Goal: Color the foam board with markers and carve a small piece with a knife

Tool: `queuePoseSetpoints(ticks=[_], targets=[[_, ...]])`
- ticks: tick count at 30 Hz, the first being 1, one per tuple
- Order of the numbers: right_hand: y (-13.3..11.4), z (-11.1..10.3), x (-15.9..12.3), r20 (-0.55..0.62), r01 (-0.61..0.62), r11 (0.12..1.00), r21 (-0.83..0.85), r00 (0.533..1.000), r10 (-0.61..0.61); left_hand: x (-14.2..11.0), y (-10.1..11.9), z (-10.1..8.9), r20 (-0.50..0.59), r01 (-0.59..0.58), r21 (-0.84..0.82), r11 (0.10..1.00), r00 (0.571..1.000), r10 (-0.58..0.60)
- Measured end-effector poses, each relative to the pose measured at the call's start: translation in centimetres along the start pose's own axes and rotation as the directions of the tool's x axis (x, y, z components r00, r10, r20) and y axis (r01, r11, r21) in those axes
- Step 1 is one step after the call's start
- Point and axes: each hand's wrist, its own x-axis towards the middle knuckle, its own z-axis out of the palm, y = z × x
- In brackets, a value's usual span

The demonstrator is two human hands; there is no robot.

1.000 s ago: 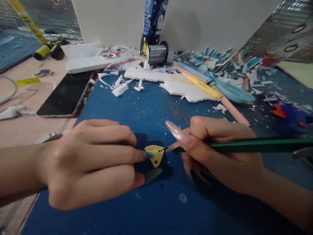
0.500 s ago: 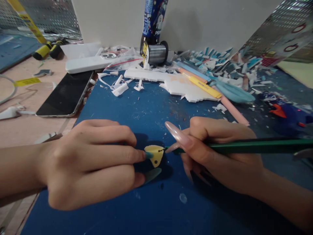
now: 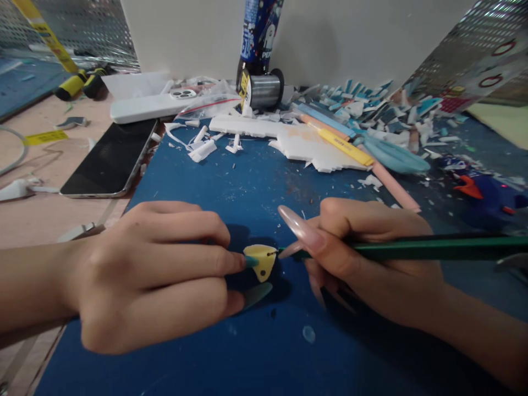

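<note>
A small yellow rounded triangular piece (image 3: 264, 268) with a dark dot near its lower point is at the blue mat's middle. My left hand (image 3: 160, 269) is closed at its left edge, one blue-green nail over it and another just below. My right hand (image 3: 363, 242) grips a slim green pen-like tool (image 3: 445, 247) as one holds a pen. Its thin end reaches the piece's upper right, where a short dark line shows; I cannot tell whether that line is the tip or a mark. Part of the tool is hidden by my fingers.
Behind the hands lie white foam offcuts (image 3: 313, 146), a yellow strip-shaped tool (image 3: 344, 144), light-blue scissor-like handles (image 3: 391, 154) and a wire spool (image 3: 266, 91). A black-screened phone (image 3: 111, 159) rests at left. A dark blue glue-gun-like object (image 3: 490, 198) sits at right.
Hardly anything differs. Both hands, the yellow piece and the tool's tip stay in place; the green tool's far end sits very slightly lower.
</note>
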Motion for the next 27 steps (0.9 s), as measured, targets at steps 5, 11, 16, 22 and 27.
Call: queuePoseSetpoints(ticks=[5,11,16,22,27], targets=[[-0.2,0.0,0.0,0.003,0.010,1.000,0.004,1.000,-0.010,0.0,0.1,-0.1,-0.009,-0.037,-0.017,0.999,0.999,0.037],[-0.1,0.0,0.1,0.032,0.002,0.999,0.035,0.999,-0.003,-1.1,1.1,1.3,-0.077,0.347,-0.215,0.913,0.926,-0.370],[0.1,-0.1,0.3,0.070,0.028,0.998,0.063,0.997,-0.032,-0.8,2.6,2.4,0.056,0.565,-0.325,0.758,0.812,-0.581],[0.1,0.0,0.5,0.119,-0.022,0.992,0.124,0.993,0.008,0.9,3.0,2.0,0.225,0.661,-0.373,0.651,0.745,-0.628],[0.2,0.1,0.5,0.113,-0.025,0.990,0.136,0.994,0.009,1.4,2.9,1.9,0.260,0.678,-0.341,0.651,0.733,-0.628]])
